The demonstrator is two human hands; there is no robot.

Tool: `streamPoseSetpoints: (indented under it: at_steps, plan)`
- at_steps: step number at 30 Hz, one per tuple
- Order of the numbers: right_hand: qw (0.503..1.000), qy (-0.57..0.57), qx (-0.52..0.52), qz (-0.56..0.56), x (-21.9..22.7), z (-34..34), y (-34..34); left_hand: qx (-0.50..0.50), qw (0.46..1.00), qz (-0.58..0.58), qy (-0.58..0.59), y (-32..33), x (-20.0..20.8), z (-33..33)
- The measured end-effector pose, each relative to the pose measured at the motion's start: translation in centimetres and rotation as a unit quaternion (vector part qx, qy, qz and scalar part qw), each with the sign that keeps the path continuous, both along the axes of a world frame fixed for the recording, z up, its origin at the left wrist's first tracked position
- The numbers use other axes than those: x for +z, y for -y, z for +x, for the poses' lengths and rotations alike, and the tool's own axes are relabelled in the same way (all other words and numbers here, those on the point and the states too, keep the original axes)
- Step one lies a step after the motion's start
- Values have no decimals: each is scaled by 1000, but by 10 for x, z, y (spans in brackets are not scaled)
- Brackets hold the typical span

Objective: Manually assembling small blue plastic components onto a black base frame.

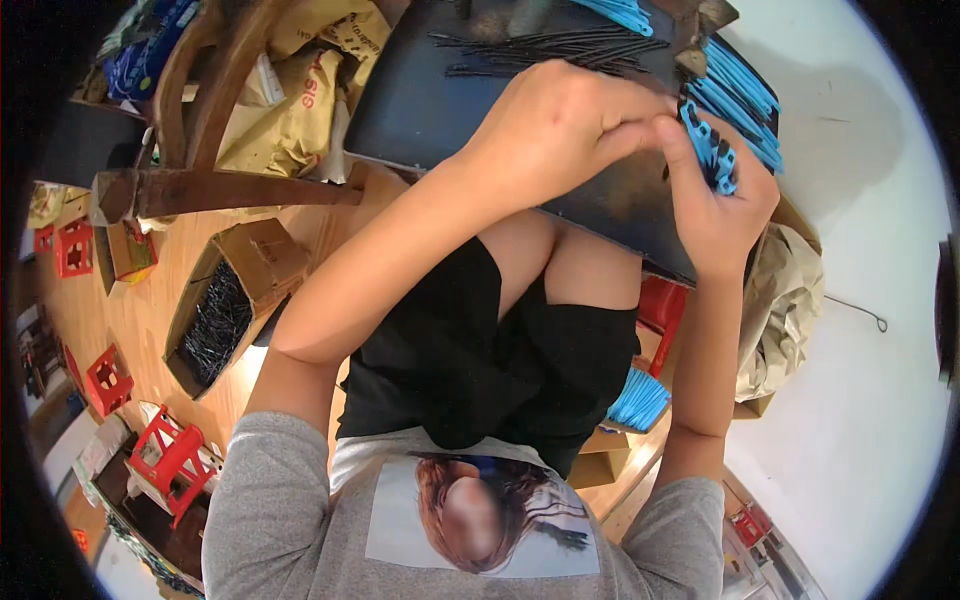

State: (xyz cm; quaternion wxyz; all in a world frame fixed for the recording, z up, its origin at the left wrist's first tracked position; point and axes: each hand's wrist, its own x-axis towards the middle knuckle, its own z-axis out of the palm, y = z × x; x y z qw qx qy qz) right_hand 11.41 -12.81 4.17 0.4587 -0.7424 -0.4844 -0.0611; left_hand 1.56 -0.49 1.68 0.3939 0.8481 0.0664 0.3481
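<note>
My right hand point(735, 205) is closed round a small bunch of blue strips with black parts point(710, 150), their ends standing out above the thumb. Close by, my left hand point(560, 125) is bent in a pinch, its fingertips meeting the right thumb. Whatever sits between those fingertips is too small and covered to name. Beneath both hands lies a dark tray-like work surface point(400, 110). Thin black sticks point(550, 50) are spread on it beyond my left hand. Long blue strips point(735, 90) lie in a pile beyond my right hand, and more blue strips point(620, 12) show at the far edge.
An open cardboard box point(215, 315) of black pieces stands on the floor at left, near a wooden chair frame point(240, 190) and yellow sacks point(290, 120). Red stools point(170, 465) are farther left. Brown paper point(785, 310) and a white wall point(870, 420) border the right; blue strips point(638, 400) sit low beside my leg.
</note>
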Motion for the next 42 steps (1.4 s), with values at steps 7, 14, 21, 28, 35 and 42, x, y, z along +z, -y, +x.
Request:
streamPoseSetpoints:
  at_steps: [7,14,21,28,35,42]
  plan:
    - [944,296,32,-142,-6,38,22,23,999,28,11,3,-19,-27]
    - [911,359,56,-193,-19,71,14,72,996,46,-17,6,-24,-28]
    - [913,365,4,-181,-33,109,-30,103,993,56,-24,3,-23,-31]
    - [945,326,1,-22,-1,88,-8,94,994,54,-27,-1,-25,-30]
    - [892,228,-369,126,-20,-5,182,149,981,119,-30,-11,-22,-39]
    - [800,-228,-503,-234,-156,-130,316,154,977,146,-35,-35,-34,-38]
